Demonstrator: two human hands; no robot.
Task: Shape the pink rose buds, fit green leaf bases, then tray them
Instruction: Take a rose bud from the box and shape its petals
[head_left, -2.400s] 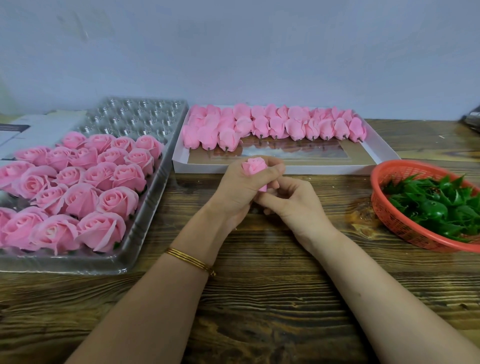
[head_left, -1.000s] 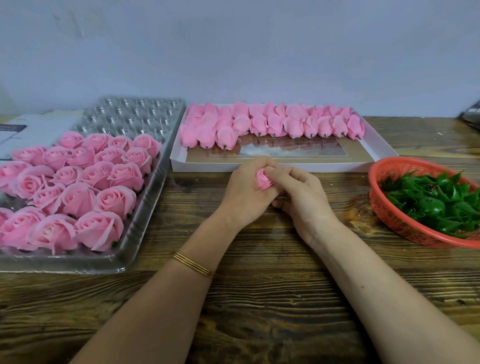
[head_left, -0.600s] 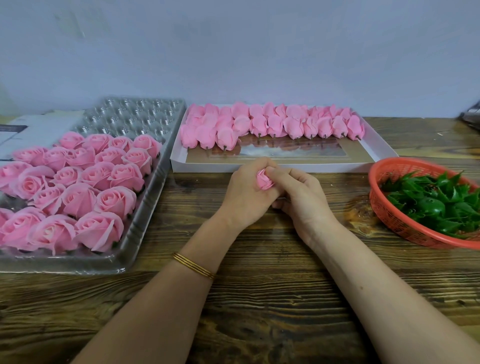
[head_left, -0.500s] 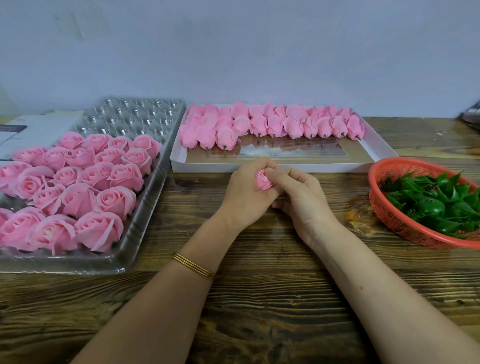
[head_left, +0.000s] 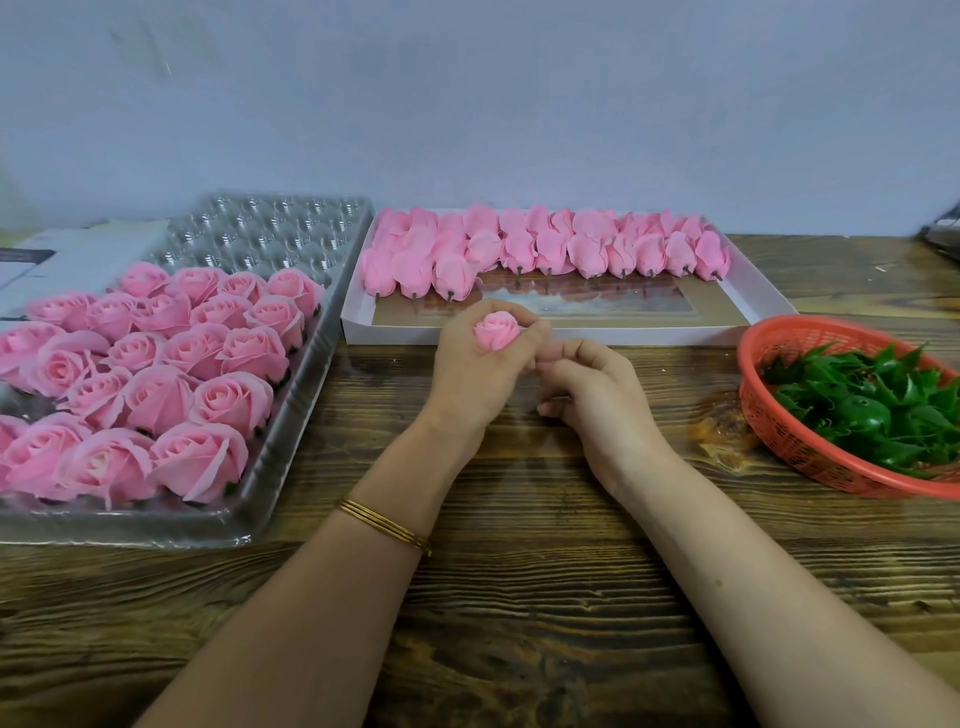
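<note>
My left hand (head_left: 470, 371) grips a small pink rose bud (head_left: 496, 331) above the table's middle, its top facing the camera. My right hand (head_left: 592, 387) sits just right of it with fingers curled, its fingertips close to the bud's lower side; whether they hold anything cannot be seen. Several unshaped pink buds (head_left: 545, 247) lie in rows in a white box (head_left: 763, 304) at the back. Green leaf bases (head_left: 862, 405) fill an orange basket (head_left: 779, 441) on the right. Finished roses (head_left: 156, 364) stand in a clear plastic tray (head_left: 291, 441) on the left.
The clear tray's far cells (head_left: 270, 231) hold no roses. A grey carton (head_left: 67, 260) lies behind the tray at the left. A dark object (head_left: 945, 234) pokes in at the right edge. Wooden tabletop (head_left: 519, 597) stretches in front of the hands.
The left hand has lifted and turned the bud so more of its top shows. The right hand has drawn back off the bud toward the right.
</note>
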